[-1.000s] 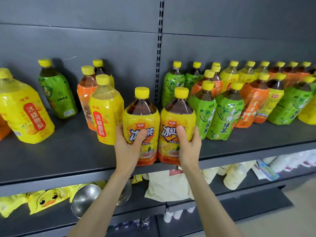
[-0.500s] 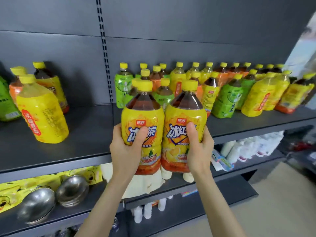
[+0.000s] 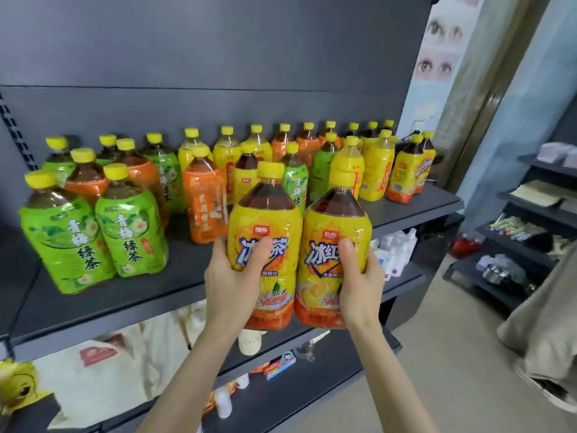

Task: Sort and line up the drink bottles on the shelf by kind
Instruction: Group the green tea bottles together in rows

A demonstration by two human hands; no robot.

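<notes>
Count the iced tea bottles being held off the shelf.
2. The left iced tea bottle is in the left hand, the right iced tea bottle in the right hand, side by side before the shelf. None seems hidden.

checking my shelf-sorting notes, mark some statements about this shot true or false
1. The left hand and right hand each grip one yellow-label iced tea bottle, the left bottle and the right bottle. True.
2. Both held bottles stand on the shelf. False: they are held in the air before its front edge.
3. Two green tea bottles stand side by side at the front left. True.
4. The shelf holds its bottles grouped by kind. False: an orange-label bottle stands between green and yellow ones.
</notes>
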